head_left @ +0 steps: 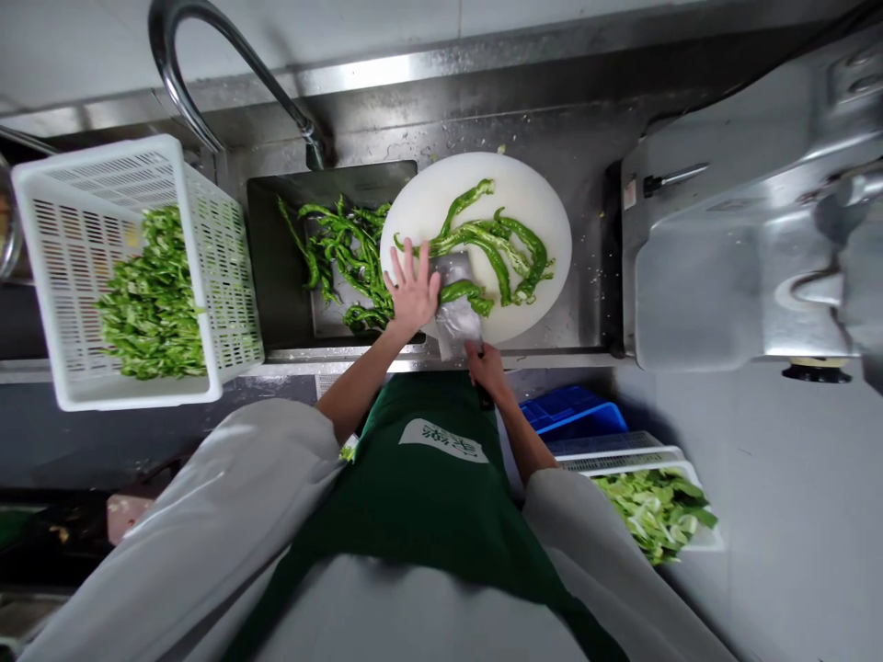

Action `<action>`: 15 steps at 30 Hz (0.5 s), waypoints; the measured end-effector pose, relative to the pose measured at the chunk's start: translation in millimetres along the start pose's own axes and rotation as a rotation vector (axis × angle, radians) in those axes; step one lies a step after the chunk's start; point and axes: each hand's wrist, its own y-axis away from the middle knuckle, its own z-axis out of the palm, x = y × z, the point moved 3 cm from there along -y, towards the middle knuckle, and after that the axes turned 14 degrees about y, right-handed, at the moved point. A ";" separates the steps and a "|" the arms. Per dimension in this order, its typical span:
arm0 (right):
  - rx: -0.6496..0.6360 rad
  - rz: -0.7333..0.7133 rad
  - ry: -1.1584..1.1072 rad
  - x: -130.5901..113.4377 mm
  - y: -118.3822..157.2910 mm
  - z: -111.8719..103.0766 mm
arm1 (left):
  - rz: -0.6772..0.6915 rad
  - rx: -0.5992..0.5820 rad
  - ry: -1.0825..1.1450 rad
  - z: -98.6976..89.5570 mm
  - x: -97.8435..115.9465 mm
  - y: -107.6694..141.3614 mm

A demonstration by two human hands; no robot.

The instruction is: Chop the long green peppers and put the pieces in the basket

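Note:
Several long green peppers (489, 241) lie on a round white cutting board (534, 198). My left hand (414, 292) is spread with its fingers apart over the board's left edge, near the ends of the peppers; whether its fingertips touch them is unclear. At the board's front edge, my right hand (487, 366) is closed round the dark handle of a cleaver (458, 324). The broad blade lies over the board between my hands, with a short pepper (465, 292) next to it. More whole peppers (351, 253) fill the sink to the left of the board.
A white basket (186, 276) of cut green peppers stands left of the sink (266, 267), under a curved faucet (255, 60). At right is a metal slicing machine (731, 276). Below the counter are a blue crate (572, 414) and a white basket of leafy greens (655, 510).

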 end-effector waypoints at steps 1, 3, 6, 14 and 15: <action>0.006 -0.005 0.021 -1.8 0.6 -1.7 | -0.033 0.041 0.005 -5.9 -6.8 -2.2; 0.002 -0.006 0.038 -3.9 1.9 -5.3 | -0.113 0.078 0.015 -12.9 -22.0 -6.9; 0.010 -0.016 0.055 -8.6 2.6 -8.5 | -0.162 0.038 0.008 -9.2 -37.5 -11.2; 0.076 -0.097 0.206 -32.6 -1.1 -4.1 | -0.205 0.059 0.005 2.3 -42.2 -9.9; 0.073 -0.098 0.218 -33.7 -2.3 -3.5 | -0.210 0.065 0.008 2.1 -42.7 -10.2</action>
